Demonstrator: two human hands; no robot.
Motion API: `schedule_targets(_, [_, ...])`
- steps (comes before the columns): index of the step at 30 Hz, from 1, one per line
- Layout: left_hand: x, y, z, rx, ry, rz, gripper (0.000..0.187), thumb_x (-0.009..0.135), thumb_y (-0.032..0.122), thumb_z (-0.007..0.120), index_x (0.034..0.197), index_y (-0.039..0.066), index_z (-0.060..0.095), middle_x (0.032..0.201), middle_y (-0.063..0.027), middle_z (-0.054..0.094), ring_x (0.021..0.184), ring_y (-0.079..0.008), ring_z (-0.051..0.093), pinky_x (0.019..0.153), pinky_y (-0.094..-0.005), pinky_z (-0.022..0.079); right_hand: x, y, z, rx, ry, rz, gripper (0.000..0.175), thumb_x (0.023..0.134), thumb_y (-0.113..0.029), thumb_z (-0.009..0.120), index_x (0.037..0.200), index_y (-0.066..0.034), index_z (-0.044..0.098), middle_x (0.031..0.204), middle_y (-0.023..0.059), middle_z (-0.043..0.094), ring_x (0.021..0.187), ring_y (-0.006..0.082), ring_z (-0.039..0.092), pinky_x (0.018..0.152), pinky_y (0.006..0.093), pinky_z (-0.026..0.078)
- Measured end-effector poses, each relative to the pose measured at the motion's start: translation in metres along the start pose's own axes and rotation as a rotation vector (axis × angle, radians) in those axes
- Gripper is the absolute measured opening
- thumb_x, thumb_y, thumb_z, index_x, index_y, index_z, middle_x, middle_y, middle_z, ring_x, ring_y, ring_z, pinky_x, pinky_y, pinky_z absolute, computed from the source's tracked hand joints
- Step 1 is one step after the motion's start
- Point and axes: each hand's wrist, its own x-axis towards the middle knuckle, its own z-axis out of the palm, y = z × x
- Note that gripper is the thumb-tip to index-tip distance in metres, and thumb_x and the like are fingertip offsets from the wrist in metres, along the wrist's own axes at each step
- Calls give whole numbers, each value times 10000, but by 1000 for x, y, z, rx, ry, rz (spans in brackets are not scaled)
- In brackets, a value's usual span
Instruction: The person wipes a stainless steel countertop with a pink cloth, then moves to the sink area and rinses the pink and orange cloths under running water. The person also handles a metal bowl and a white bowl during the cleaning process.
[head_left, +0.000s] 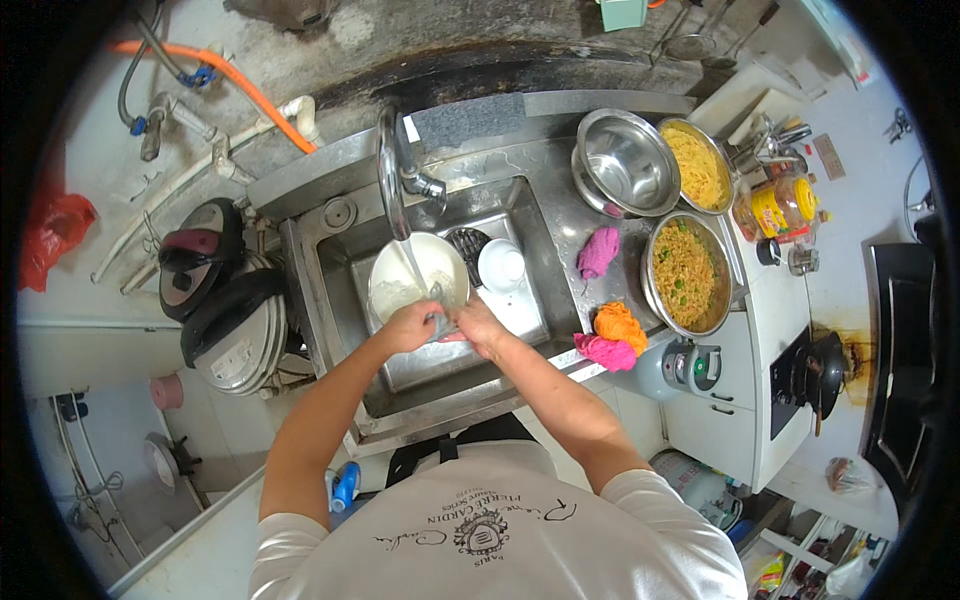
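Note:
Water runs from a chrome faucet (391, 180) into a large white bowl (394, 274) in the steel sink (555, 300). At the bowl's near edge, my left hand (411, 327) and my right hand (478, 327) grip a small greyish, wet item (442, 327) between them, close under the stream. Its exact kind is unclear; it looks like a cloth or a thin bag. Right of the bowl stands a smaller white bowl (501, 265), beside a dark ridged object (466, 247) that I cannot identify.
Right of the sink are stacked steel bowls (630, 165), a pink cloth (598, 252), orange (621, 327) and magenta (604, 351) cloths, a bowl of yellow shreds (694, 165) and a bowl of fried rice (682, 277). Pot lids (247, 337) hang at left. A wok (825, 375) sits far right.

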Motion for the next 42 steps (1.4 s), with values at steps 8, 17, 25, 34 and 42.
schedule_targets(8, [-59, 46, -71, 236, 346, -170, 308, 846, 82, 620, 1146, 89, 689, 1122, -177, 656, 1073, -381, 634, 908, -482, 516, -5, -9, -28, -900, 330, -299, 834, 866, 0, 503, 1620, -45, 149, 1521, 355, 381, 1360, 486, 466, 1139, 465, 393])
schedule_targets(17, [-16, 111, -56, 448, 521, 353, 431, 847, 66, 662, 1275, 106, 636, 1297, -171, 587, 1218, -396, 544, 1033, -507, 442, 4, -22, -27, -1273, 286, -749, 688, 831, 37, 562, 1502, -40, 433, 1420, 323, 519, 1212, 459, 601, 1008, 482, 518])
schedule_targets(25, [-13, 32, -47, -80, 781, -208, 261, 953, 152, 575, 1133, -27, 641, 1011, -239, 688, 902, -417, 664, 783, -459, 513, -11, -15, -18, -389, 320, -381, 585, 968, 67, 375, 1540, -56, 370, 1392, 212, 578, 1197, 346, 635, 945, 388, 561])
schedule_targets(34, [-8, 20, 33, -539, 855, -600, 381, 926, 266, 630, 1093, -75, 663, 838, -232, 708, 736, -328, 691, 704, -460, 519, -8, -1, 14, 111, 191, -18, 401, 1013, -151, 567, 1387, -43, 469, 1340, 161, 578, 1205, 258, 602, 825, 405, 609])
schedule_targets(42, [-36, 47, -11, 290, 734, -312, 455, 911, 126, 540, 1354, 45, 611, 1127, -235, 709, 995, -397, 694, 874, -506, 550, 4, -23, 46, 206, 36, -8, 671, 952, -547, 673, 1456, -132, 517, 1356, 48, 591, 1195, 196, 542, 1016, 389, 423])
